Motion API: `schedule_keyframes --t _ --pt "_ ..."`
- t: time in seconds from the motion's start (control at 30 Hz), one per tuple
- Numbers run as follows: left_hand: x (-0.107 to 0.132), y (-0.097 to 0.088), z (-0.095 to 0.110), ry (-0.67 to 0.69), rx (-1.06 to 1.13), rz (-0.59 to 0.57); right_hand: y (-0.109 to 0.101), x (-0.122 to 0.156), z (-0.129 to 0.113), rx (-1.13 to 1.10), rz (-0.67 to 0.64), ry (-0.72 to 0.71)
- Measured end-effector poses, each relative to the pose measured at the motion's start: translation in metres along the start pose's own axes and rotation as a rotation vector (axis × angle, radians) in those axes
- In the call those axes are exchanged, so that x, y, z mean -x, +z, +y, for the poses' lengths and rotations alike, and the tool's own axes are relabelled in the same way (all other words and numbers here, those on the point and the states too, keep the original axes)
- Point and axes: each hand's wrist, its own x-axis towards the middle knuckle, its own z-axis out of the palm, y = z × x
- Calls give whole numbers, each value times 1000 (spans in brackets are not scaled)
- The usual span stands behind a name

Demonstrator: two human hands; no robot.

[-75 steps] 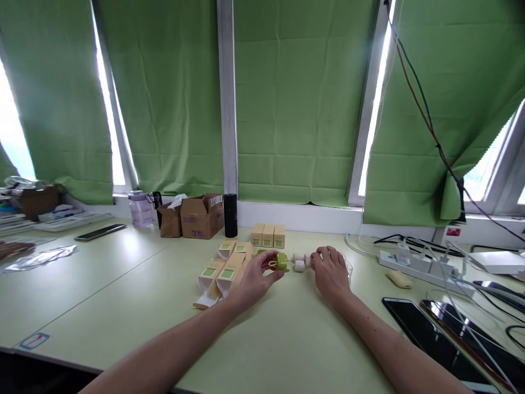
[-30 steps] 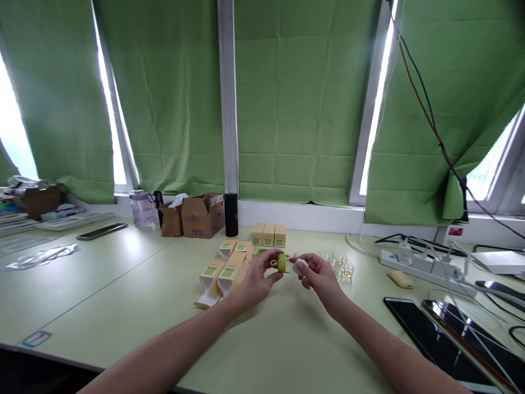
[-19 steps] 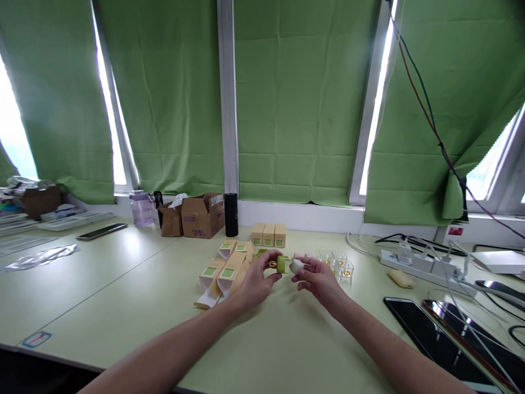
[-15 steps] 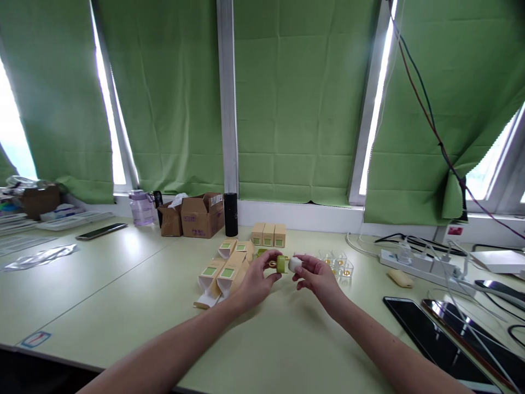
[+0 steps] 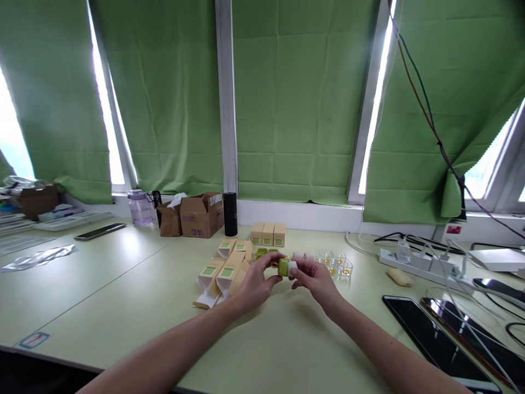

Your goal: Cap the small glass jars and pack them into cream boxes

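Pinched in the fingers of my left hand [image 5: 259, 279] is a small green cap-like piece [image 5: 283, 267] with a tan loop on its left side. My right hand [image 5: 318, 278] grips a small white rounded piece [image 5: 292, 267]. The two pieces meet end to end above the table; how deeply they fit together I cannot tell. Behind my hands lie more green pieces [image 5: 261, 252] and whitish-pink pieces [image 5: 303, 255], partly hidden. Clear containers with gold centres [image 5: 337, 263] stand beyond my right hand. Kraft boxes with green labels [image 5: 229, 273], several with raised flaps, lie left of my left hand.
Three closed kraft boxes [image 5: 268, 234] stand at the back. Farther left are a black cylinder [image 5: 230, 214], a brown carton [image 5: 202, 215] and a purple bottle [image 5: 140, 208]. On the right lie a power strip [image 5: 426, 265], cables, a beige object [image 5: 399, 277] and dark tablets [image 5: 435, 334].
The white piece in my right hand has moved left against the green piece, closing the gap between them. My left hand has hardly moved.
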Motion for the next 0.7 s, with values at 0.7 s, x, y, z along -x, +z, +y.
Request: schedule_keyframes --t 0.7 --pt "2 2 12 -11 -25 -2 6 1 9 -31 48 -30"
